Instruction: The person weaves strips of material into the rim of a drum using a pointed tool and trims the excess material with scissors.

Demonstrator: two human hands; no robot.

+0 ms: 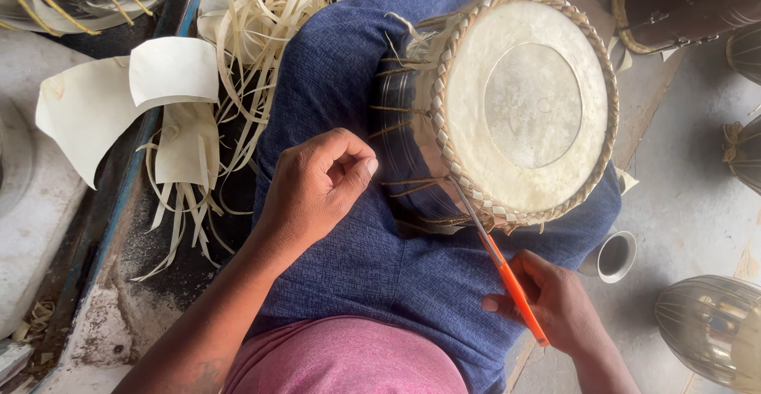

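Nearest to me, my right hand (pixel 555 303) is closed around the orange handle of a pair of scissors (pixel 495 255); the blades point up to the lower rim of the drum (pixel 515 105). My left hand (pixel 317 188) rests on the blue cloth (pixel 372 267) over my lap, the fingers curled in a loose fist; it seems to pinch something thin between thumb and forefinger, but I cannot tell what. The drum lies on its side on my lap, its pale skin head turned to the camera, with a woven strap ring around the edge; I judge the body heavy and stiff, the skin tight and easy to damage, so I would hold it by the barrel side, not by the head. A small metal cup (pixel 614 255) stands on the floor beside my right knee. Farther left lie pale hide pieces (pixel 119 93) and thin strips (pixel 261 13); other drum shells (pixel 709 327) stand at right.
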